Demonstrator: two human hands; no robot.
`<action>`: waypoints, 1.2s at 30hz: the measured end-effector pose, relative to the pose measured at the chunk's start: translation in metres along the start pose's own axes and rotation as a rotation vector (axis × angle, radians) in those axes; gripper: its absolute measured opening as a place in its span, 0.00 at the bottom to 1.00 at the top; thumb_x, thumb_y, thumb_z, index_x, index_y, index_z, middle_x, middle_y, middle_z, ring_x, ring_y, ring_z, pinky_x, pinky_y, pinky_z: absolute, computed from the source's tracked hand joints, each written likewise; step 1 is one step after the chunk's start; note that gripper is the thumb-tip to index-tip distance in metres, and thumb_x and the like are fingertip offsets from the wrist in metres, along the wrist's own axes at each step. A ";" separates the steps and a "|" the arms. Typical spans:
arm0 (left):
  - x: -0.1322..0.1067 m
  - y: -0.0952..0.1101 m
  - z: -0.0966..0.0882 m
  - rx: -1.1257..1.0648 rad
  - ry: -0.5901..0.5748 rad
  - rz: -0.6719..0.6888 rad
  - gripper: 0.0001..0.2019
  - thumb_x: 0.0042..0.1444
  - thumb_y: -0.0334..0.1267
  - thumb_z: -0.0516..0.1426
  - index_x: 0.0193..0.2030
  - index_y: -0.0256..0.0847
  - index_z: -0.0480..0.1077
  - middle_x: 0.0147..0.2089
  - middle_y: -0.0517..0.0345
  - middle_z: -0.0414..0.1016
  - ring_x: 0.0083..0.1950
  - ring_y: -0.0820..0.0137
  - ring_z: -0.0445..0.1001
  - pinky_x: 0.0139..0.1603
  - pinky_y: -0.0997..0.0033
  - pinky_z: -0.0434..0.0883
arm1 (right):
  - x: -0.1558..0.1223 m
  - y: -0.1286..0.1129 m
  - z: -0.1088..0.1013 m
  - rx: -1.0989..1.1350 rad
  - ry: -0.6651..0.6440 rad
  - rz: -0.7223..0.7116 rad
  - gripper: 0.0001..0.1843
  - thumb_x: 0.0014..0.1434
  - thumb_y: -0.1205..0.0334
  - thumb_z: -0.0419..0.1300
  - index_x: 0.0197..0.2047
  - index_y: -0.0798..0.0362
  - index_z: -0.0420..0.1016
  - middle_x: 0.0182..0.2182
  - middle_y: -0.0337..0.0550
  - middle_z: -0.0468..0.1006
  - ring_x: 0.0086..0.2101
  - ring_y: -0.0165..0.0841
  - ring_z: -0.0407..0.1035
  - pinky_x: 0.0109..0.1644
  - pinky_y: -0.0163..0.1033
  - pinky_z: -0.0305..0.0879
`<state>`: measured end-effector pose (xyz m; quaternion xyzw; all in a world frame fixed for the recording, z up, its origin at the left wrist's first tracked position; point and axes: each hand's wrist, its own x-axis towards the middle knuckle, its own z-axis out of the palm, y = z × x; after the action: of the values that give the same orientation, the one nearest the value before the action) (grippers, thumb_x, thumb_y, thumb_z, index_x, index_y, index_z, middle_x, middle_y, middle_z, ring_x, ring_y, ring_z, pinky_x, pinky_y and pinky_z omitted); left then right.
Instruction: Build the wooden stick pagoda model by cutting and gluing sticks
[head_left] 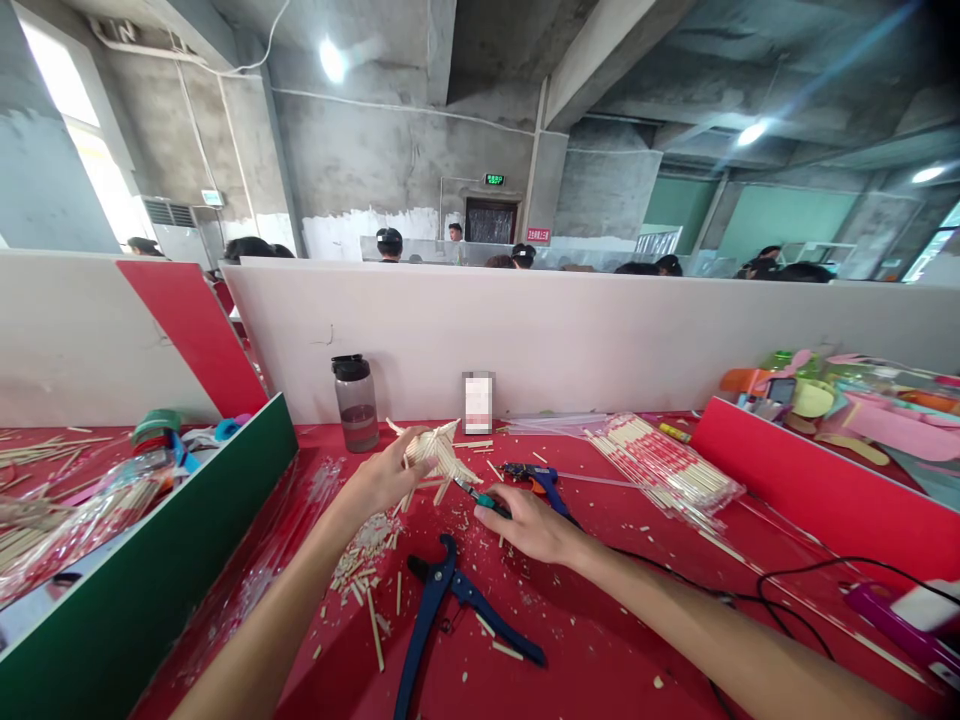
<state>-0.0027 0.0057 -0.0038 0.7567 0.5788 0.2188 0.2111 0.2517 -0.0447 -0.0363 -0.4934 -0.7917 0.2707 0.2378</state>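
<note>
My left hand [384, 472] is closed around the side of a small model made of pale wooden sticks [441, 450], keeping it just above the table. My right hand [531, 522] grips a slim craft knife [491, 503] with a teal and black handle. The knife's metal tip touches or nearly touches the model's lower right side; exact contact is too small to tell. In front of both hands lies a blue ratchet-type pipe cutter [442, 590] with its handles spread. Just beyond my right hand rests a blue glue gun [546, 482].
Stick offcuts [367, 560] litter the red table [600, 640]. A water bottle [355, 405] and a blurred white card-like object [478, 403] stand by the white partition [600, 340]. Bundled sticks [667, 465] lie right, near a black cable [675, 570]. A green divider [165, 540] bounds the left.
</note>
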 end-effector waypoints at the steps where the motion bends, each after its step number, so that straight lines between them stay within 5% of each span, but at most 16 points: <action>1: 0.000 0.000 0.000 -0.002 -0.001 0.007 0.38 0.60 0.63 0.50 0.71 0.44 0.56 0.53 0.44 0.79 0.54 0.51 0.78 0.55 0.59 0.69 | 0.000 -0.001 0.000 0.013 0.002 -0.011 0.17 0.67 0.48 0.54 0.41 0.52 0.74 0.38 0.45 0.81 0.40 0.41 0.75 0.45 0.41 0.65; 22: -0.004 0.006 -0.004 -0.020 -0.029 0.035 0.36 0.60 0.61 0.51 0.69 0.41 0.59 0.43 0.49 0.81 0.45 0.54 0.79 0.48 0.61 0.71 | 0.002 0.002 0.004 -0.010 0.004 -0.006 0.21 0.67 0.44 0.53 0.40 0.53 0.76 0.38 0.47 0.82 0.39 0.41 0.75 0.45 0.41 0.65; 36: -0.003 0.005 -0.003 -0.061 -0.027 0.051 0.35 0.59 0.56 0.53 0.70 0.40 0.59 0.50 0.45 0.80 0.48 0.54 0.78 0.51 0.60 0.70 | 0.002 0.003 0.007 -0.078 0.026 -0.045 0.19 0.69 0.47 0.52 0.38 0.52 0.74 0.35 0.47 0.82 0.36 0.41 0.75 0.41 0.39 0.63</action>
<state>-0.0013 0.0023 0.0013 0.7673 0.5495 0.2312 0.2361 0.2484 -0.0428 -0.0434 -0.4879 -0.8094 0.2276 0.2346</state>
